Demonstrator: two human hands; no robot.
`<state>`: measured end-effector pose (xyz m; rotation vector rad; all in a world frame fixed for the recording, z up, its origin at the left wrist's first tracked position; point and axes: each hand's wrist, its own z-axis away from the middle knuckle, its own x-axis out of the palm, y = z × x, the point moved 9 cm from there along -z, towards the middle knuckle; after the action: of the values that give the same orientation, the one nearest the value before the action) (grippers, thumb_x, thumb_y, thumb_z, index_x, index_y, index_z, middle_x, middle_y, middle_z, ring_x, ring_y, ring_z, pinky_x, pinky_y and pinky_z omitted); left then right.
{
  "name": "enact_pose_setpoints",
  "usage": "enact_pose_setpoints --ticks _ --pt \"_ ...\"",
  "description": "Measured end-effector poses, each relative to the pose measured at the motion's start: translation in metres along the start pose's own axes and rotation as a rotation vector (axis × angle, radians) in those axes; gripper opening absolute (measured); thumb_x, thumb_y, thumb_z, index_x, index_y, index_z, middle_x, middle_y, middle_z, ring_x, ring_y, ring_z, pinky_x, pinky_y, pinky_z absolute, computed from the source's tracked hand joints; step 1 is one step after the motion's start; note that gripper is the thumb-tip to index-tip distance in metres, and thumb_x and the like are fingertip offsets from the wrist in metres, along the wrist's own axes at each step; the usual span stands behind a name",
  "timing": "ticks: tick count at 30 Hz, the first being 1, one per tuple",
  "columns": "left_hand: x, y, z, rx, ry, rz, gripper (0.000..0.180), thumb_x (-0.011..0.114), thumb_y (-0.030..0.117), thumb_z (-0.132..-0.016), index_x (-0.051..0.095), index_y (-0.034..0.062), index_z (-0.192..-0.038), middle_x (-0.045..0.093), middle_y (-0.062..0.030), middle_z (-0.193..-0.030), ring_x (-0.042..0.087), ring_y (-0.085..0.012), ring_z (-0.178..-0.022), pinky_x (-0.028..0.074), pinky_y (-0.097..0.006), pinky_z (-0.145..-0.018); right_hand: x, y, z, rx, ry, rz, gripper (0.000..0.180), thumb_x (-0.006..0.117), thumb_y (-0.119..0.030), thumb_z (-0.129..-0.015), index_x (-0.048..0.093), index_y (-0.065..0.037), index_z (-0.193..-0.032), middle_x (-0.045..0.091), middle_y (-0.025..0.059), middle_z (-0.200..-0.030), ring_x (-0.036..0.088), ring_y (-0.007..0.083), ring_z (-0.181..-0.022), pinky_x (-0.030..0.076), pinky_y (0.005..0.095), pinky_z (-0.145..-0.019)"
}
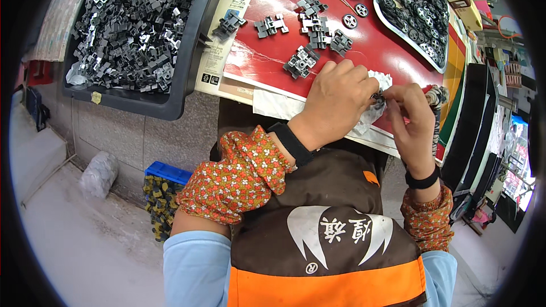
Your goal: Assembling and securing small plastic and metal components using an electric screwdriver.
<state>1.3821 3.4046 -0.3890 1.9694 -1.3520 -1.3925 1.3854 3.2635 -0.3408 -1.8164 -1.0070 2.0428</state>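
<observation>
Apron (pixel 324 233) closest. Above it, left hand (pixel 335 102) and right hand (pixel 412 116) meet, both pinching one small dark part (pixel 379 100) over the red board's (pixel 267 51) near edge, likely for control. Finished grey pieces (pixel 301 61) lie just beyond; bin (pixel 187 74) left.

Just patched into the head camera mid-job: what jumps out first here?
Both hands meet at centre right: the left hand and right hand pinch a small dark part together over the red board. Upper left, a big black bin brims with grey plastic pieces; a few assembled ones lie on the board.
</observation>
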Motion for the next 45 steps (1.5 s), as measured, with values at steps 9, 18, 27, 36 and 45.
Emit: enact_pose_setpoints --ticks 9,18,27,36,45 --pt "0.001 -0.001 0.0 -0.001 -0.009 0.003 0.022 0.084 0.012 -0.08 0.072 0.0122 -0.098 0.064 -0.0038 -0.094 0.061 -0.0276 -0.092 0.045 -0.043 -0.079 -0.012 -0.008 0.019 -0.009 0.11 0.065 0.022 0.069 0.011 -0.094 0.065 0.001 -0.113 0.064 0.0111 -0.104 0.069 0.0197 -0.085 0.057 0.0318 -0.076" --pt "0.001 0.001 0.0 0.012 0.007 -0.015 0.02 0.083 0.012 -0.08 0.071 0.0124 -0.097 0.062 -0.0036 -0.092 0.061 -0.0272 -0.089 0.045 -0.043 -0.076 0.013 -0.002 0.021 0.03 0.157 0.054 0.04 0.085 0.001 -0.089 0.06 0.0 -0.12 0.063 0.0104 -0.107 0.068 0.0165 -0.079 0.056 0.0304 -0.065" --pt "0.001 -0.002 0.001 0.003 0.027 -0.001 0.019 0.084 0.016 -0.082 0.07 0.0127 -0.095 0.062 -0.0035 -0.09 0.061 -0.0269 -0.09 0.045 -0.043 -0.077 0.004 0.004 0.03 0.113 0.182 -0.065 0.031 0.079 0.004 -0.095 0.066 0.002 -0.123 0.071 0.0102 -0.111 0.073 0.0143 -0.086 0.061 0.0281 -0.074" --pt "0.002 -0.001 0.004 0.004 0.067 0.003 0.017 0.083 0.017 -0.084 0.069 0.0122 -0.093 0.062 -0.0035 -0.089 0.062 -0.0265 -0.09 0.044 -0.042 -0.077 0.002 -0.042 0.04 -0.442 0.281 0.556 0.021 0.075 0.007 -0.098 0.071 0.003 -0.118 0.075 0.0156 -0.108 0.076 0.018 -0.093 0.062 0.0311 -0.08" --pt "0.0 -0.004 0.004 0.011 0.151 0.048 0.006 0.073 0.015 -0.088 0.069 0.0111 -0.09 0.062 -0.0043 -0.085 0.063 -0.0263 -0.09 0.044 -0.043 -0.077 0.005 -0.031 0.038 -0.367 0.36 0.431 0.022 0.074 0.011 -0.097 0.067 0.003 -0.117 0.073 0.0174 -0.112 0.071 0.0159 -0.087 0.058 0.0265 -0.07"
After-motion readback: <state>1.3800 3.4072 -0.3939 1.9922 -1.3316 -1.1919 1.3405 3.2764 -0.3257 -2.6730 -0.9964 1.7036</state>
